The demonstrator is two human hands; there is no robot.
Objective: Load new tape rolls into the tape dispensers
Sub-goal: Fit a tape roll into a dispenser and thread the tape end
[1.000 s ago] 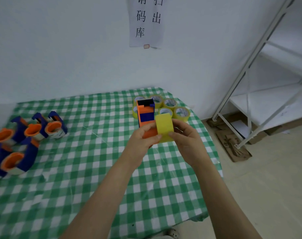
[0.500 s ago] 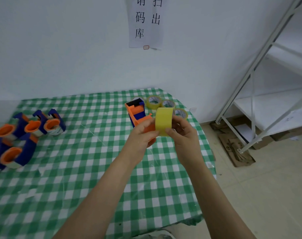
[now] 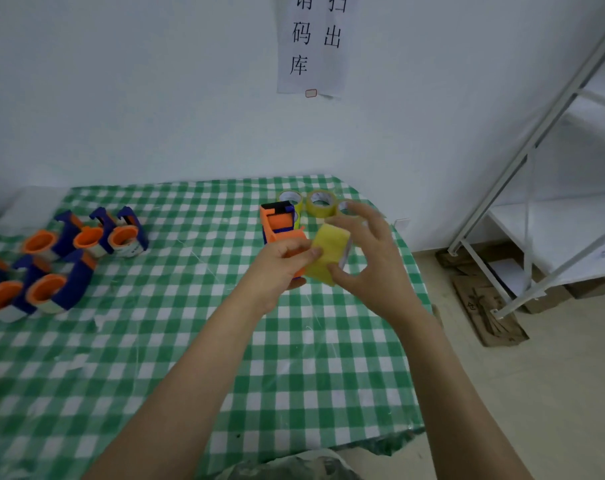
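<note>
Green checked tablecloth (image 3: pixel 155 341) covers the table. Above it, the left hand (image 3: pixel 280 265) grips the orange and blue dispenser (image 3: pixel 278 220), with its thumb on the yellow tape roll (image 3: pixel 328 252). Before, the right hand (image 3: pixel 373 265) pinched the roll. Now its fingers are spread wide and only its thumb touches the roll, which leans over more.
</note>
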